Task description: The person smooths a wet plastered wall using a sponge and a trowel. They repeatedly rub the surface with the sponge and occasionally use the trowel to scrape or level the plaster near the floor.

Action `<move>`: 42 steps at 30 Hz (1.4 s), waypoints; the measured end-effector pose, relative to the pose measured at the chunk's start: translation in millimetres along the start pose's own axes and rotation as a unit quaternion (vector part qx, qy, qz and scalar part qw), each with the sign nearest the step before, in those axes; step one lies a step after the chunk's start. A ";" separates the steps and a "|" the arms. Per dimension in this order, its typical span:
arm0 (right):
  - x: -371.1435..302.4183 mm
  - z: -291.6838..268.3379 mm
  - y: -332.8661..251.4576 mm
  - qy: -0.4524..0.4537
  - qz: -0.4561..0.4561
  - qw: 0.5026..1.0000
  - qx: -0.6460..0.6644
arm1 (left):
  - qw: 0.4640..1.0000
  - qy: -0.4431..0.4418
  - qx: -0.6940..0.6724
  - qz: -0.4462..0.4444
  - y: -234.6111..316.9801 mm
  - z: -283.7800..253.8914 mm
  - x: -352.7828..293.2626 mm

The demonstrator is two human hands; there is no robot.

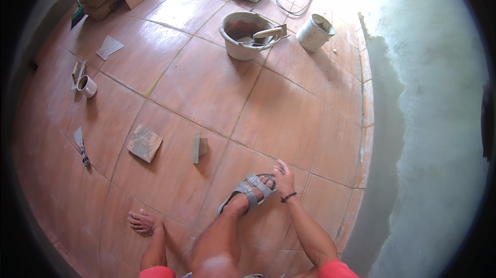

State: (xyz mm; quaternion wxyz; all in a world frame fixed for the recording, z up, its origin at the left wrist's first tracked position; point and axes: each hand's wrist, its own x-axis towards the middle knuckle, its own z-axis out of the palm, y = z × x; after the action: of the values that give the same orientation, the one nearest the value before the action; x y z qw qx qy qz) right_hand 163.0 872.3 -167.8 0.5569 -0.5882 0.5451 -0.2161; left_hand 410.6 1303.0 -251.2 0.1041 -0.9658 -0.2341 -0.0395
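Note:
My left hand (144,221) is low on the left with its fingers spread, over the terracotta tile floor (175,195); it holds nothing. My right hand (284,179), with a dark beaded bracelet at the wrist, is beside the toes of my grey strapped sandal (253,191). Its fingers reach forward, slightly bent, and no object shows in them. Ahead of my left hand lie a square tile piece (144,143) with a rough, patchy face and a small grey block (196,148) on edge. A putty knife (81,147) with a dark handle lies farther left.
A mortar-smeared bucket (241,53) with a trowel (268,33) across its rim stands ahead, beside a grey pail (315,33). A white cup (87,86) and a pale shard (109,47) are at left. A partly plastered wall (434,138) runs along the right.

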 end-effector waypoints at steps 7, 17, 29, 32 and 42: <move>-101.5 -200.6 28.8 0.189 0.142 0.966 -0.107 | 0.999 -0.042 0.001 -0.012 10.6 -9.6 -9.4; -203.0 -230.3 36.5 -0.053 0.039 0.942 -0.329 | 0.997 -0.037 -0.073 0.009 4.4 -45.2 17.2; -147.3 -211.9 36.8 -0.156 0.027 0.835 -0.527 | 0.969 0.012 -0.244 0.027 12.1 -2.3 56.3; -119.2 -169.5 -27.2 -0.168 0.032 0.827 -0.536 | 0.949 0.059 -0.309 0.004 52.6 -20.9 173.1; -90.7 -197.9 -77.4 -0.084 0.051 0.823 -0.560 | 0.987 -0.082 -0.121 -0.064 122.6 -2.2 327.7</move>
State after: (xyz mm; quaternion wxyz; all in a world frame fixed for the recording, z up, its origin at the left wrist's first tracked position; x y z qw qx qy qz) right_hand -4.8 852.7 -10.3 0.1856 -0.7858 0.5532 0.2050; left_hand 757.7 1341.5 -230.5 -0.0357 -0.9543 -0.2966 0.0055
